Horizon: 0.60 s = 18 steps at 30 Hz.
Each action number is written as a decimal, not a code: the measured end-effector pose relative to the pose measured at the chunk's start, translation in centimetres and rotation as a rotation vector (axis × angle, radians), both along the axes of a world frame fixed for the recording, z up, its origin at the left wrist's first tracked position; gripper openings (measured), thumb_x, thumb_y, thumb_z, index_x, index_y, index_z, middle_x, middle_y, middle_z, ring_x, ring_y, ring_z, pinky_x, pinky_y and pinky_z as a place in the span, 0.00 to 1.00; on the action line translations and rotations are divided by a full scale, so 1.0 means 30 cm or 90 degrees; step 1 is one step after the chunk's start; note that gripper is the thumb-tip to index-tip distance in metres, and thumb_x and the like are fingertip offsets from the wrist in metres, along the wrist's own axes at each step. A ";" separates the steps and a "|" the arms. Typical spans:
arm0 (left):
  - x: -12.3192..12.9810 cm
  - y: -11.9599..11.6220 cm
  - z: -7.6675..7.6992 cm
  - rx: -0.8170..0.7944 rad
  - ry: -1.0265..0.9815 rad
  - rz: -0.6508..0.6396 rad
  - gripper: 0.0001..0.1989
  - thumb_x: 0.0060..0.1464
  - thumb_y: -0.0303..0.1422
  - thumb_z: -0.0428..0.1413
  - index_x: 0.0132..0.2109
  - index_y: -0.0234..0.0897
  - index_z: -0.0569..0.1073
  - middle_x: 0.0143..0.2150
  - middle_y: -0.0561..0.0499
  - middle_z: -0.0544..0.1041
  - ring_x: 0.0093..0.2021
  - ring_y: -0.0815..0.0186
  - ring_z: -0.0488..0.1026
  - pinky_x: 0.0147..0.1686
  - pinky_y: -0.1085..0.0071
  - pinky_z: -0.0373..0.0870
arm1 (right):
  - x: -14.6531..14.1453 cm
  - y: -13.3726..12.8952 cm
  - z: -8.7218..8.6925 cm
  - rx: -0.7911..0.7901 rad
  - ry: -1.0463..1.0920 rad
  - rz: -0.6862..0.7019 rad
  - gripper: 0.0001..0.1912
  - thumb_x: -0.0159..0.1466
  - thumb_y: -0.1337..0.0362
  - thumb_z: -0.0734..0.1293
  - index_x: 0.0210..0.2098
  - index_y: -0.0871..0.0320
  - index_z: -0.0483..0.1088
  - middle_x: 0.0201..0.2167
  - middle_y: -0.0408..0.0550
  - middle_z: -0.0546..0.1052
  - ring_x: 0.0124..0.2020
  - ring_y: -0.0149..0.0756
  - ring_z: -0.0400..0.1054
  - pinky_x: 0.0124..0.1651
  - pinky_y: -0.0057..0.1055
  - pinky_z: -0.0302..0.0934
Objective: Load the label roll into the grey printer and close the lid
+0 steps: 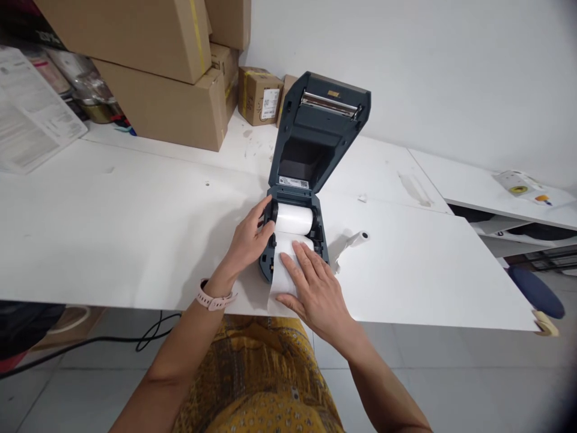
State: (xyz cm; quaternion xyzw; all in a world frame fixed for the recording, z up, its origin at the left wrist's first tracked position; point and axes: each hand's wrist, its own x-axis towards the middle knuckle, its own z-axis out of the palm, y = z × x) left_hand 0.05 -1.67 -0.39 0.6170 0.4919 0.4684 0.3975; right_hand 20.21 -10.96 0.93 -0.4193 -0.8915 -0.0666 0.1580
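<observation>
A dark grey label printer (pixel 321 141) stands on the white table with its lid tipped up and back. Inside it lies a white paper roll (pixel 294 219), and its loose strip (pixel 280 273) runs forward over the printer's front toward the table edge. My left hand (pixel 250 237) is at the printer's left side, thumb and fingers apart around the left rim beside the roll. My right hand (pixel 313 285) rests flat on the paper strip with its fingers stretched out. Just right of the printer is a small rolled piece of white paper (pixel 358 240).
Cardboard boxes (pixel 162 102) are stacked at the back left, with a smaller labelled box (pixel 260 96) beside them. Printed sheets (pixel 31 114) lie at the far left. A tape-like roll in wrapping (pixel 518 187) sits far right. Below the right table end is a blue stool (pixel 536 291).
</observation>
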 end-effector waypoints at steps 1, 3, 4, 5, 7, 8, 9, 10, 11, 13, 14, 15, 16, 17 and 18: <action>0.005 -0.010 -0.002 -0.008 -0.021 -0.006 0.32 0.65 0.39 0.54 0.74 0.47 0.59 0.76 0.47 0.60 0.74 0.49 0.59 0.71 0.48 0.61 | 0.003 0.000 0.001 -0.001 0.004 0.001 0.42 0.72 0.42 0.58 0.77 0.58 0.45 0.73 0.66 0.61 0.74 0.58 0.55 0.67 0.55 0.62; 0.017 -0.042 -0.007 -0.023 -0.062 -0.025 0.37 0.62 0.43 0.58 0.75 0.48 0.56 0.78 0.47 0.56 0.77 0.48 0.52 0.74 0.47 0.54 | 0.008 0.001 0.003 -0.007 0.013 0.003 0.42 0.72 0.42 0.58 0.76 0.58 0.47 0.73 0.66 0.61 0.74 0.58 0.55 0.68 0.55 0.62; 0.022 -0.062 -0.008 -0.034 -0.079 -0.036 0.40 0.61 0.43 0.60 0.75 0.48 0.55 0.78 0.47 0.54 0.78 0.48 0.50 0.75 0.47 0.51 | 0.011 0.001 0.003 -0.012 0.016 0.005 0.42 0.72 0.42 0.58 0.76 0.58 0.47 0.73 0.65 0.60 0.74 0.57 0.55 0.68 0.55 0.62; 0.026 -0.084 -0.009 -0.048 -0.094 -0.044 0.42 0.60 0.44 0.61 0.75 0.48 0.53 0.79 0.47 0.53 0.78 0.48 0.48 0.75 0.47 0.50 | 0.012 0.002 0.002 -0.017 0.018 0.008 0.41 0.72 0.42 0.59 0.76 0.58 0.48 0.74 0.65 0.60 0.75 0.57 0.54 0.69 0.55 0.61; 0.032 -0.123 -0.008 -0.080 -0.112 -0.050 0.42 0.61 0.44 0.60 0.76 0.49 0.50 0.79 0.47 0.51 0.79 0.49 0.47 0.75 0.47 0.49 | 0.014 0.002 -0.001 -0.025 0.021 0.017 0.41 0.72 0.43 0.59 0.76 0.58 0.49 0.74 0.65 0.60 0.75 0.56 0.54 0.69 0.56 0.62; 0.034 -0.139 -0.005 -0.094 -0.114 -0.049 0.42 0.62 0.44 0.59 0.76 0.49 0.50 0.79 0.47 0.50 0.79 0.50 0.47 0.75 0.47 0.49 | 0.014 0.001 -0.002 -0.029 0.024 0.019 0.40 0.72 0.43 0.60 0.75 0.58 0.50 0.74 0.65 0.59 0.75 0.56 0.54 0.69 0.56 0.62; 0.037 -0.153 -0.002 -0.104 -0.109 -0.046 0.41 0.63 0.43 0.58 0.76 0.49 0.49 0.80 0.47 0.50 0.79 0.50 0.48 0.75 0.47 0.49 | 0.015 0.000 -0.002 -0.036 0.030 0.020 0.40 0.72 0.43 0.60 0.75 0.58 0.51 0.74 0.65 0.59 0.75 0.56 0.53 0.69 0.56 0.61; 0.040 -0.164 0.003 -0.105 -0.098 -0.038 0.40 0.64 0.43 0.57 0.76 0.48 0.49 0.80 0.47 0.50 0.79 0.51 0.47 0.76 0.48 0.49 | 0.019 -0.002 0.000 -0.046 0.039 0.020 0.40 0.72 0.43 0.61 0.75 0.57 0.51 0.74 0.64 0.58 0.76 0.56 0.52 0.70 0.57 0.61; 0.044 -0.175 0.006 -0.097 -0.083 -0.027 0.39 0.64 0.42 0.57 0.76 0.48 0.50 0.80 0.47 0.50 0.79 0.51 0.47 0.76 0.48 0.48 | 0.025 -0.004 0.006 -0.062 0.054 0.022 0.40 0.71 0.42 0.61 0.75 0.56 0.52 0.75 0.64 0.58 0.76 0.56 0.52 0.70 0.57 0.61; 0.055 -0.198 0.009 -0.071 -0.051 0.002 0.37 0.64 0.42 0.57 0.75 0.48 0.52 0.80 0.47 0.49 0.79 0.52 0.44 0.77 0.48 0.45 | 0.051 -0.004 0.033 -0.117 0.107 0.049 0.38 0.71 0.42 0.62 0.74 0.52 0.55 0.74 0.59 0.60 0.75 0.54 0.54 0.69 0.57 0.62; 0.062 -0.211 0.007 -0.062 -0.042 0.015 0.37 0.65 0.42 0.57 0.75 0.49 0.53 0.80 0.48 0.48 0.80 0.52 0.43 0.77 0.48 0.46 | 0.071 0.004 0.054 -0.152 0.151 0.071 0.35 0.71 0.43 0.62 0.72 0.49 0.58 0.73 0.56 0.63 0.74 0.52 0.58 0.68 0.56 0.64; 0.068 -0.224 0.002 -0.061 -0.040 0.024 0.37 0.65 0.43 0.57 0.75 0.50 0.52 0.80 0.49 0.47 0.80 0.52 0.42 0.76 0.48 0.48 | 0.095 0.020 0.081 -0.176 0.211 0.091 0.31 0.72 0.45 0.63 0.71 0.46 0.61 0.71 0.53 0.67 0.72 0.50 0.61 0.67 0.55 0.66; 0.074 -0.236 -0.004 -0.065 -0.045 0.028 0.37 0.65 0.43 0.56 0.76 0.52 0.51 0.80 0.49 0.47 0.80 0.52 0.42 0.75 0.49 0.51 | 0.119 0.049 0.111 -0.182 0.284 0.098 0.27 0.73 0.47 0.63 0.69 0.44 0.63 0.69 0.50 0.70 0.70 0.48 0.64 0.67 0.54 0.66; 0.079 -0.248 -0.012 -0.062 -0.055 0.030 0.37 0.66 0.44 0.56 0.76 0.52 0.50 0.80 0.49 0.47 0.80 0.51 0.44 0.74 0.49 0.55 | 0.143 0.092 0.144 -0.169 0.367 0.089 0.25 0.73 0.48 0.63 0.67 0.42 0.65 0.68 0.48 0.71 0.69 0.47 0.66 0.67 0.54 0.66; 0.083 -0.257 -0.020 -0.057 -0.065 0.033 0.38 0.66 0.45 0.55 0.76 0.52 0.49 0.80 0.47 0.49 0.79 0.51 0.46 0.73 0.49 0.58 | 0.164 0.151 0.178 -0.118 0.454 0.057 0.24 0.73 0.49 0.63 0.66 0.43 0.66 0.67 0.48 0.72 0.69 0.47 0.66 0.69 0.56 0.63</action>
